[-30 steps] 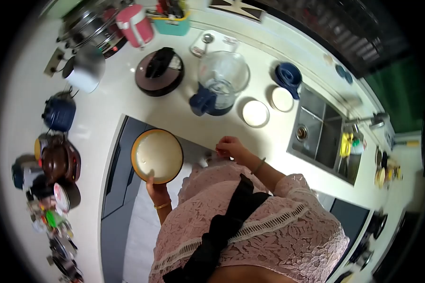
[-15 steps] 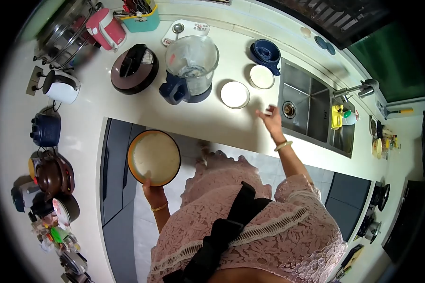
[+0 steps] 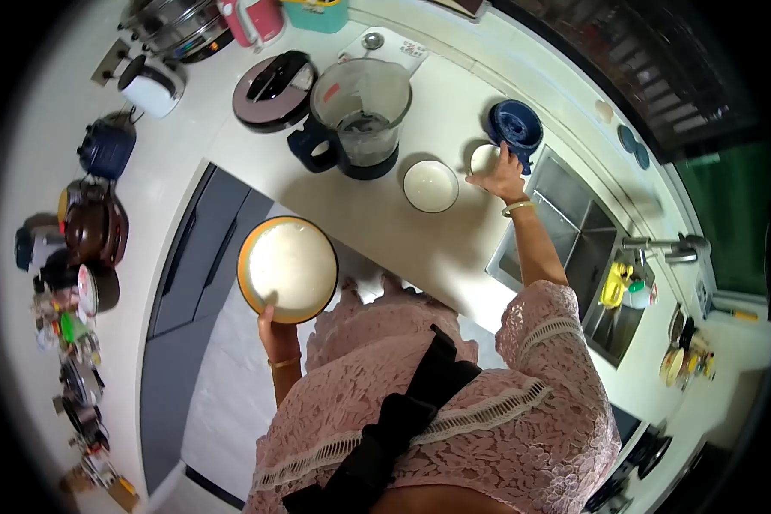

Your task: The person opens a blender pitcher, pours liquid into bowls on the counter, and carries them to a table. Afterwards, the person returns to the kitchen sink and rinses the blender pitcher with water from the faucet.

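My left hand (image 3: 278, 334) grips the near rim of a large bowl (image 3: 247, 265), orange inside with a dark edge, thumb over the rim. A pale creamy liquid (image 3: 295, 265) fills much of it; the bowl is held off the counter's front edge. Beside the sink, my right hand (image 3: 500, 178) spans a small white bowl (image 3: 485, 158), thumb and fingers at its rim; part of that bowl is hidden by the hand. Just left stands another small white bowl (image 3: 431, 187). A dark blue lid-like part (image 3: 517, 127) lies right behind the right hand.
A clear blender jug (image 3: 361, 103) with a dark blue handle stands on the white counter. Behind it are a round mauve lid (image 3: 270, 94) and a kitchen scale (image 3: 403, 53) with a metal spoon. The steel sink (image 3: 565, 223) borders the right side.
My right hand has moved forward from above the counter by the sink to the small white bowl. My left hand still holds the large bowl. The whole view has turned a little.
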The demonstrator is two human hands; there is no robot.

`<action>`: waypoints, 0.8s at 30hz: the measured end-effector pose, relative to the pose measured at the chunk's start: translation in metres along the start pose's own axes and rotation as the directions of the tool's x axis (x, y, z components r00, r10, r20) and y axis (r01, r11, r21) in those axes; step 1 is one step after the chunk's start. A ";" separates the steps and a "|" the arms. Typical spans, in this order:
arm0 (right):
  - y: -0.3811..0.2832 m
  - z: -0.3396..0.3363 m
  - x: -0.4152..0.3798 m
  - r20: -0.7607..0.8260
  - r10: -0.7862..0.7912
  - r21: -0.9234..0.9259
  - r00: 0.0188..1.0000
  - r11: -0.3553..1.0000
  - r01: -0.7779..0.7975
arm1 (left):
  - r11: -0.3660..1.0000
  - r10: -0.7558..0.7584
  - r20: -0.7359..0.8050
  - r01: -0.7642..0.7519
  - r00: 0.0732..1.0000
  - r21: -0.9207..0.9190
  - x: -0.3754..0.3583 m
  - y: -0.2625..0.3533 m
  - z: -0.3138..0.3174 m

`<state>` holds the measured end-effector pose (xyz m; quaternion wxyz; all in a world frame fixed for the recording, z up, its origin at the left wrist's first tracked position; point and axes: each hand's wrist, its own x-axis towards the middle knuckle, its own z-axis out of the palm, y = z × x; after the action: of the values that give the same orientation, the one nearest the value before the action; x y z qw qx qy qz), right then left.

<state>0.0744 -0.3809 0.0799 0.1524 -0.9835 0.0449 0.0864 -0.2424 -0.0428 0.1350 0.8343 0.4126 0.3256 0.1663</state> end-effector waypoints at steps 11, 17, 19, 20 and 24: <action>0.013 0.007 0.012 -0.061 -0.246 -0.079 0.967 0.967 0.241 | 0.999 -0.008 -0.088 0.003 0.996 -0.051 -0.022 -0.033 0.041; 0.012 0.006 0.007 -0.095 -0.290 -0.053 0.952 0.957 0.286 | 1.000 -0.004 -0.118 0.003 0.993 -0.014 -0.028 -0.038 0.048; 0.014 0.006 0.006 -0.103 -0.301 -0.058 0.948 0.953 0.296 | 1.000 0.000 -0.085 0.000 0.996 -0.006 -0.027 -0.039 0.048; 0.014 0.007 0.006 -0.116 -0.310 -0.064 0.944 0.950 0.304 | 1.000 0.002 -0.094 -0.002 0.996 -0.006 -0.028 -0.039 0.050; 0.029 0.013 0.008 -0.139 -0.388 -0.003 0.911 0.920 0.391 | 1.000 -0.002 -0.109 0.001 0.994 -0.014 -0.029 -0.038 0.055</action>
<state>0.0770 -0.4047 0.0578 0.1754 -0.9743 -0.1403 -0.0141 -0.2257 -0.1136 0.1410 0.8183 0.3968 0.3699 0.1902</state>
